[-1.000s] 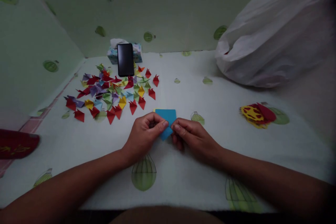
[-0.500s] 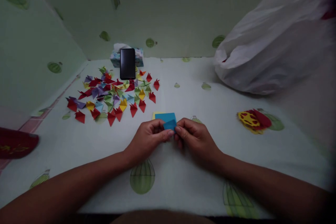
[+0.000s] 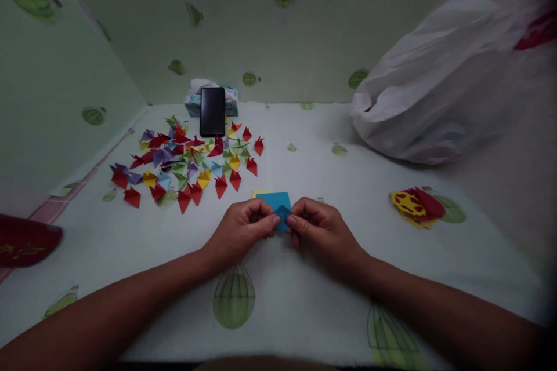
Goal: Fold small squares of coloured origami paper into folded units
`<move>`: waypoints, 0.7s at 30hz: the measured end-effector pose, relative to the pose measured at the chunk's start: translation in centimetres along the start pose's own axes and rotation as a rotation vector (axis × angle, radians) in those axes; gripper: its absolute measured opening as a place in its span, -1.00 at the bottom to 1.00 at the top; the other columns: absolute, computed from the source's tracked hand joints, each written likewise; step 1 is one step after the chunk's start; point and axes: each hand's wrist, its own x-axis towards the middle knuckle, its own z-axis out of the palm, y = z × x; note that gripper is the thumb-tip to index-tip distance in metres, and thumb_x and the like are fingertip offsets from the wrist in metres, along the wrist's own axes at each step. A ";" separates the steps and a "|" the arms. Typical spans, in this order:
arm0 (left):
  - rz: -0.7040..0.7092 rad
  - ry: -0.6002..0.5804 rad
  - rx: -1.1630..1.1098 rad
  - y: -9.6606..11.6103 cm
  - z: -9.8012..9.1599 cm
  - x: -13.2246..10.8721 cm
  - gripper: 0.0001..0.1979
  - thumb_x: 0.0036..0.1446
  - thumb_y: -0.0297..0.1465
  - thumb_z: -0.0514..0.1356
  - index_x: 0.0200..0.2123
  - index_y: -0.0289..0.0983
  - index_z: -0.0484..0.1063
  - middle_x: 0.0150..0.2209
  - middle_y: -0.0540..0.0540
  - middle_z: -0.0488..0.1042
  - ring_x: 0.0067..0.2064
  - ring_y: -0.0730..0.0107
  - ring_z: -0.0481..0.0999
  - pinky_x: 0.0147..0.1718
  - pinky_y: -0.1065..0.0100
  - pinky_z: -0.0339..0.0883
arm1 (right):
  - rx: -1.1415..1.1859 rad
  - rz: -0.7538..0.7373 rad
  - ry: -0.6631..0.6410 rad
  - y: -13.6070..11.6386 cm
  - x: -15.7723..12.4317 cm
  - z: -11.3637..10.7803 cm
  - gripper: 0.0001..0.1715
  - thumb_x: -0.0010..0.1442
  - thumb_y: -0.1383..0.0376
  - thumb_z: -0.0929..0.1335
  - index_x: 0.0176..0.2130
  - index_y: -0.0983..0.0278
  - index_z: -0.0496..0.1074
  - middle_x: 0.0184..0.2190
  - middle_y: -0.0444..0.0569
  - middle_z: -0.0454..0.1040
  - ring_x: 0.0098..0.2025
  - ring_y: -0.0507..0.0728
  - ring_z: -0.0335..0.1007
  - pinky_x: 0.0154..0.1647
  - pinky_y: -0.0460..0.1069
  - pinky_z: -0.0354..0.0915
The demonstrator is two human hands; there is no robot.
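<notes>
A small folded piece of blue paper is pinched between my two hands, its top coming to a point. My left hand grips its left side with thumb and fingers. On its right side my right hand does the same, thumb on top. Just behind it, flat on the table, lies a blue paper sheet over a yellow sheet, of which only an edge shows. Farther back on the left spreads a heap of folded paper cranes in red, purple, green, yellow and light blue.
A black phone leans against a tissue box behind the cranes. At the far right sits a large white plastic bag. Red and yellow cut-outs lie in front of it. A dark red object is at the left edge.
The folded blue paper has turned between my fingers, so a corner now points up instead of a slanted edge. Both hands keep hold of it. The view has shifted slightly.
</notes>
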 end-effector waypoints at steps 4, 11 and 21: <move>0.006 0.031 -0.062 0.0 0.1 0.0 -0.78 0.07 -0.27 0.29 -0.41 -0.32 0.44 -0.49 0.01 0.45 -0.45 0.50 0.35 -0.41 0.43 0.23 | 0.093 0.024 0.030 0.1 0.0 0.1 -0.75 0.21 0.19 0.39 -0.42 0.27 0.36 -0.62 -0.17 0.43 -0.55 0.01 0.34 -0.44 -0.06 0.24; 0.035 0.134 -0.062 0.0 0.2 -0.2 -0.77 0.09 -0.27 0.28 -0.40 -0.30 0.37 -0.49 0.00 0.48 -0.49 0.48 0.42 -0.46 0.42 0.31 | 0.194 0.049 -0.003 0.2 -0.1 0.5 -0.71 0.16 0.18 0.44 -0.45 0.28 0.34 -0.55 -0.14 0.48 -0.54 0.00 0.40 -0.43 -0.05 0.29; 0.079 0.030 -0.008 -0.7 0.1 -0.1 -0.82 0.12 -0.35 0.26 -0.22 -0.28 0.40 -0.49 0.06 0.41 -0.45 0.48 0.42 -0.40 0.42 0.31 | 0.115 0.022 -0.012 -0.1 0.2 0.1 -0.78 0.18 0.18 0.41 -0.34 0.28 0.37 -0.60 -0.18 0.42 -0.53 0.01 0.35 -0.44 -0.07 0.24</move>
